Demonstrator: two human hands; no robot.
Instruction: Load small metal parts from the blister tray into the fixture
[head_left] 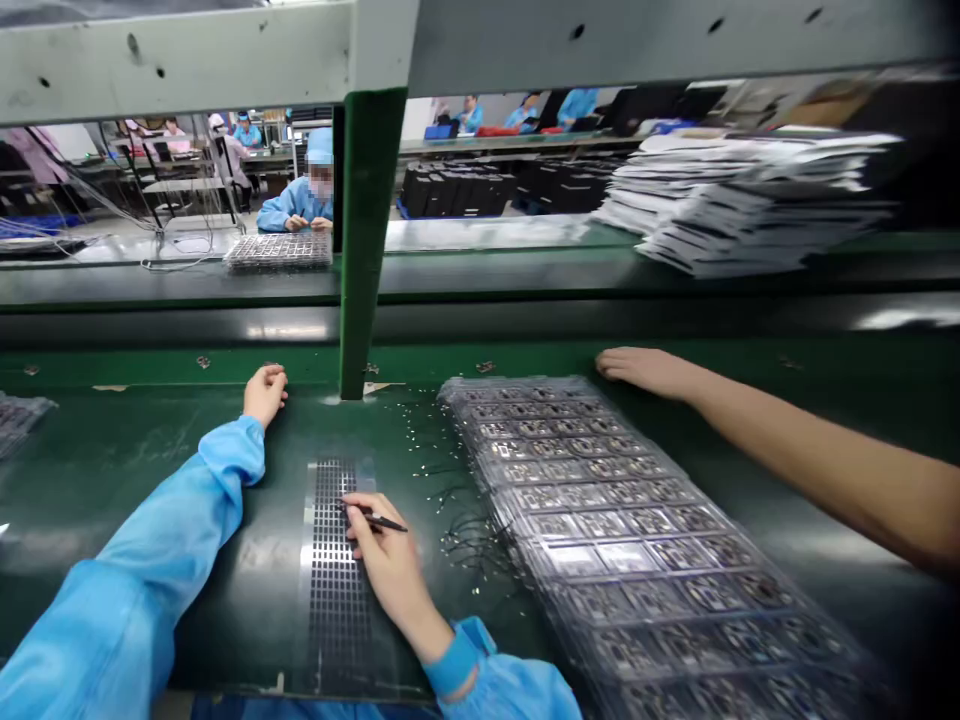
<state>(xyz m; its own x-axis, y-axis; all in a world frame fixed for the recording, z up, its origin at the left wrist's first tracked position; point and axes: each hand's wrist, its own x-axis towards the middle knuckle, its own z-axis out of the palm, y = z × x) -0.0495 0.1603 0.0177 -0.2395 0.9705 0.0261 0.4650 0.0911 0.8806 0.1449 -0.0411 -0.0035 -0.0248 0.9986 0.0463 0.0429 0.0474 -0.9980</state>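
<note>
My right hand (pixel 397 565) is closed on slim black tweezers (pixel 386 521), its fingertips over a clear sheet with rows of small dark rectangular pieces (pixel 334 580). The sheet lies flat on the green table. Beyond its far left corner, my left hand (pixel 266 395) rests with curled fingers; whatever is inside them, if anything, is hidden. To the right of my right hand lie loose thin black cables (pixel 469 535) with small shiny ends. Beside the cables is a long stack of clear trays (pixel 622 525) with small electronic parts in their compartments.
Another person's bare arm (pixel 787 450) reaches in from the right, beyond the trays. A green post (pixel 367 250) stands at the table's back edge. Across the raised ledge are stacked white sheets (pixel 750 200), another tray stack (pixel 277 250) and a seated co-worker (pixel 292 205).
</note>
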